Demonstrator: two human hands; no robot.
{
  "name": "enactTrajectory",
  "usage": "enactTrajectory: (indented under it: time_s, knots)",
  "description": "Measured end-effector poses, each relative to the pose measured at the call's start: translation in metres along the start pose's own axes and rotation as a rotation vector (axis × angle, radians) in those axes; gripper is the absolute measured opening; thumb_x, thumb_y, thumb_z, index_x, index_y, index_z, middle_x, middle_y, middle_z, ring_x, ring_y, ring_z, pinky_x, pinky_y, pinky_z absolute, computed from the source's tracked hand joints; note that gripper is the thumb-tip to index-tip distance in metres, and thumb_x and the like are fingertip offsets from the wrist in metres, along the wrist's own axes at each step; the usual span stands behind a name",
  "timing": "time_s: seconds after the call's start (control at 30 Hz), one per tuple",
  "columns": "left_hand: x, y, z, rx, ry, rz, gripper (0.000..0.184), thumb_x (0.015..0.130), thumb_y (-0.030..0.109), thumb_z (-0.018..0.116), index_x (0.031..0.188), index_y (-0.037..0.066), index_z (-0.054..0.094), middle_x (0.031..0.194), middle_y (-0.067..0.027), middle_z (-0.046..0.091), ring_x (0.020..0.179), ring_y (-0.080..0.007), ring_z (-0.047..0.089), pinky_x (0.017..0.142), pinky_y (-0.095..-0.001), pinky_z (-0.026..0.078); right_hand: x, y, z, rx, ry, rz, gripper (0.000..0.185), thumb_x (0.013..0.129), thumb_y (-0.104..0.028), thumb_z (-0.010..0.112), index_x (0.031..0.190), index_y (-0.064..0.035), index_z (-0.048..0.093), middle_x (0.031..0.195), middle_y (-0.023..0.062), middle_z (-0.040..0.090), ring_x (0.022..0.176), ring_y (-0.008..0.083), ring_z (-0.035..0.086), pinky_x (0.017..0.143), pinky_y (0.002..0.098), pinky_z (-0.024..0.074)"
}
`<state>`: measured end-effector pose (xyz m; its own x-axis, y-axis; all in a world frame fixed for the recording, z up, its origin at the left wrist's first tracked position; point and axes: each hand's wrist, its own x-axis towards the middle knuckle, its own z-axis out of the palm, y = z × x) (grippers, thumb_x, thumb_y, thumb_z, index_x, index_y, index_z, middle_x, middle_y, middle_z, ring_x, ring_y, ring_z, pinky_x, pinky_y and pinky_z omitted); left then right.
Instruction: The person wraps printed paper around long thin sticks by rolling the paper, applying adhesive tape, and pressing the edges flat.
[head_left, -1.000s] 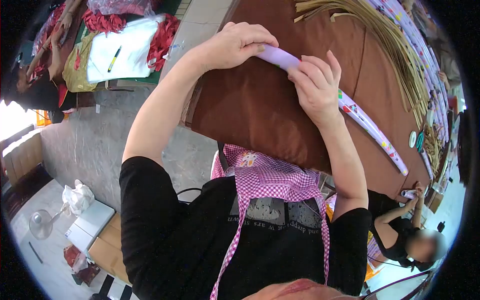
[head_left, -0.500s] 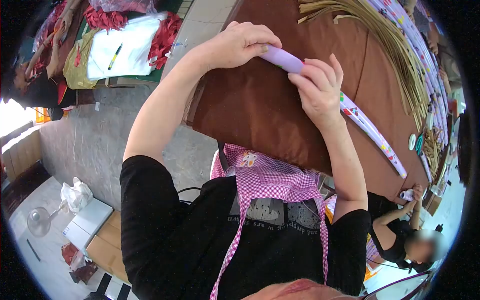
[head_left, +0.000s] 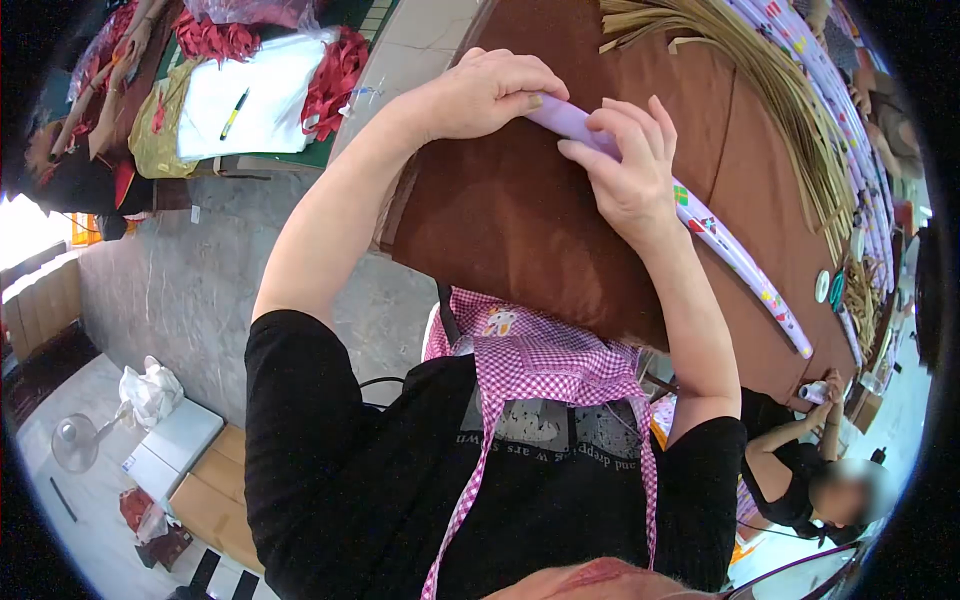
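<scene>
A long lilac tube of rolled paper, printed with small coloured pictures, lies across the brown cloth-covered table. It looks bent through the wide lens. My left hand is closed around its far end, thumb along the near side. Further down the tube, my right hand straddles it with thumb and forefinger, the other fingers raised. The palm hides part of the tube's middle. Its near end rests on the cloth at the right.
Brown strips lie in a bundle along the table's far right, beside more lilac patterned tubes. A white tape roll and teal scissors sit nearby. A co-worker holds a roll at right. White sheets and red ribbons cover another table.
My right hand's fingers have shifted slightly up and left along the tube, with thumb and forefinger wider apart. The left hand stays at the far end.
</scene>
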<state>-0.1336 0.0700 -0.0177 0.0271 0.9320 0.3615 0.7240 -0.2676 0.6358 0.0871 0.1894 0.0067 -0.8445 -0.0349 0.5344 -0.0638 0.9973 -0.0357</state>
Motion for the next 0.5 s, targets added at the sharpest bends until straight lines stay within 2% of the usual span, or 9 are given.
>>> enactTrajectory:
  time_s: [0.07,0.1,0.17,0.23,0.3,0.4,0.43,0.5]
  knots:
    - [0.0,-0.001,0.0,0.007,-0.018,0.001,0.025,0.09,0.006,0.058,0.114,0.006,0.066,0.113,-0.0109,0.067,0.107,-0.0322,0.062,0.095,-0.0417,0.047,0.008,-0.006,-0.004,0.061,0.033,0.151,0.036,0.072,-0.009,0.072,0.105,-0.0223,0.075,0.113,0.0043,0.06,0.115,0.0258,0.057,0.109,0.0533,0.0344]
    - [-0.001,-0.002,-0.001,0.006,-0.025,0.011,0.025,0.09,0.006,0.058,0.114,0.006,0.066,0.113,-0.0109,0.067,0.107,-0.0322,0.062,0.095,-0.0417,0.047,0.008,-0.008,-0.001,0.053,0.038,0.16,0.036,0.072,-0.009,0.072,0.105,-0.0223,0.075,0.113,0.0043,0.06,0.115,0.0258,0.057,0.109,0.0533,0.0344]
    - [0.002,-0.002,0.0,0.005,0.005,0.015,0.024,0.092,0.011,0.059,0.114,0.011,0.068,0.114,-0.0058,0.068,0.106,-0.0301,0.061,0.094,-0.0431,0.045,0.003,-0.003,0.006,-0.088,0.012,0.061,0.032,0.073,-0.012,0.072,0.103,-0.0217,0.074,0.115,0.0049,0.06,0.117,0.0273,0.056,0.109,0.0542,0.0345]
    - [0.006,0.003,-0.002,-0.028,0.029,0.033,0.023,0.09,0.008,0.059,0.111,0.008,0.068,0.112,-0.0097,0.069,0.104,-0.0333,0.063,0.09,-0.0429,0.049,-0.002,0.0,-0.001,0.025,-0.022,-0.022,0.027,0.073,-0.013,0.068,0.098,-0.0224,0.074,0.12,0.0045,0.059,0.121,0.0272,0.055,0.109,0.0586,0.0334]
    - [0.009,0.01,-0.006,-0.074,-0.013,0.004,0.023,0.089,0.003,0.057,0.11,0.004,0.067,0.11,-0.0131,0.069,0.104,-0.034,0.064,0.09,-0.0416,0.05,-0.007,-0.004,-0.003,0.058,-0.007,-0.022,0.027,0.073,-0.013,0.067,0.098,-0.0223,0.073,0.124,0.0041,0.06,0.124,0.026,0.054,0.112,0.0582,0.0308]
    - [0.008,0.014,-0.011,-0.02,-0.051,-0.023,0.024,0.091,0.005,0.055,0.112,0.003,0.065,0.113,-0.013,0.068,0.107,-0.0325,0.062,0.093,-0.0398,0.047,-0.009,-0.018,-0.015,-0.025,0.029,0.032,0.042,0.078,-0.016,0.069,0.12,-0.0159,0.066,0.133,0.0067,0.06,0.131,0.0267,0.051,0.114,0.0576,0.0275]
    - [0.006,0.015,-0.011,-0.008,-0.06,-0.032,0.024,0.091,0.005,0.055,0.113,0.004,0.065,0.114,-0.0124,0.067,0.107,-0.0319,0.061,0.093,-0.0397,0.046,-0.011,-0.023,-0.018,-0.046,0.033,0.055,0.042,0.078,-0.016,0.069,0.12,-0.0159,0.066,0.133,0.0067,0.06,0.131,0.0267,0.051,0.114,0.0576,0.0275]
    - [0.003,0.014,-0.01,0.007,-0.078,-0.028,0.024,0.092,0.005,0.055,0.113,0.004,0.065,0.115,-0.0119,0.067,0.107,-0.0312,0.061,0.093,-0.0395,0.045,-0.015,-0.029,-0.02,-0.021,0.031,0.207,0.06,0.08,-0.026,0.073,0.134,-0.006,0.056,0.14,0.012,0.056,0.137,0.0301,0.046,0.115,0.0583,0.0264]
